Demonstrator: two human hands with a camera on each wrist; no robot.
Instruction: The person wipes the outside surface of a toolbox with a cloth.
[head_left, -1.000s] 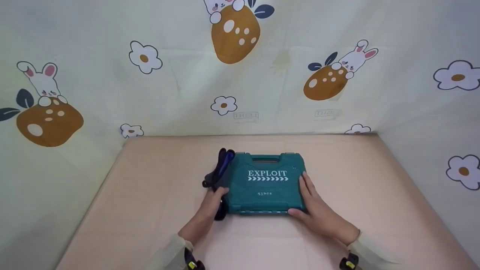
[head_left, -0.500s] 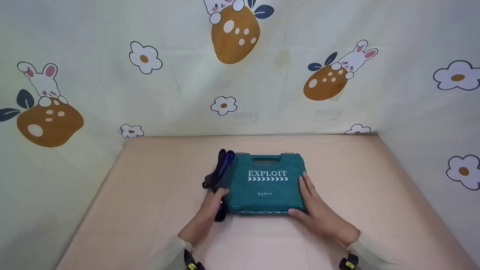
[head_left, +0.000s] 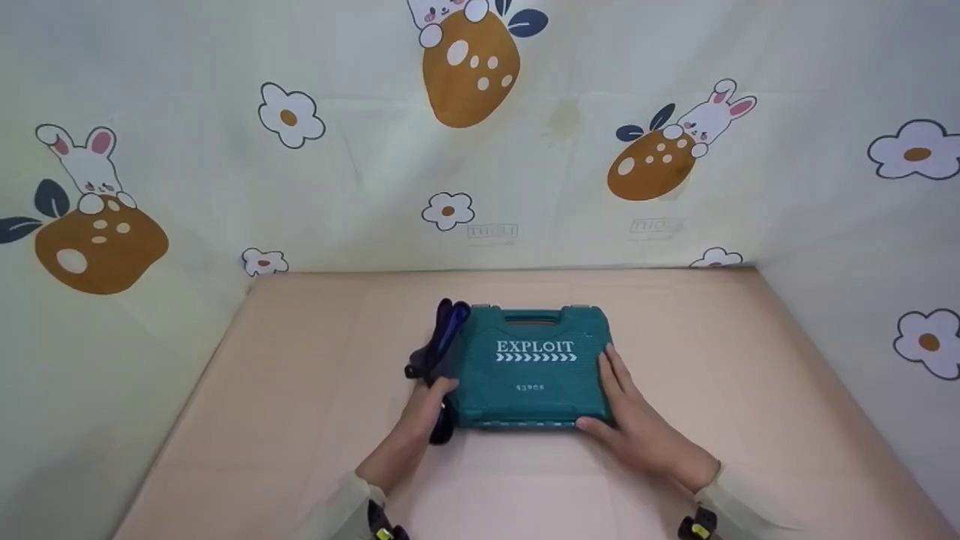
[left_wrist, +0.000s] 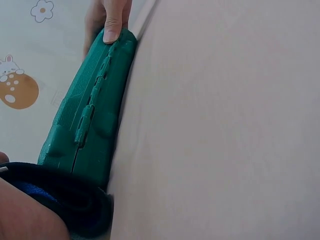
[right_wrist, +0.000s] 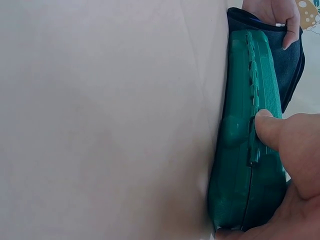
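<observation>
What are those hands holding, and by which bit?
The right hand grips the green case by its right end; the left hand holds dark fabric against the case's left end.

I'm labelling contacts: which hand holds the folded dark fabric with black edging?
The person's left hand, holding that dark fabric at one end of the green plastic case printed EXPLOIT. The right hand grips the case's opposite end directly.

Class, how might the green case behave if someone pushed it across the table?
The green case looks like molded plastic, so it should probably stay stiff. Lying flat on its broad side, it seems unlikely to roll or tip. Its textured face might make it less slippery.
</observation>
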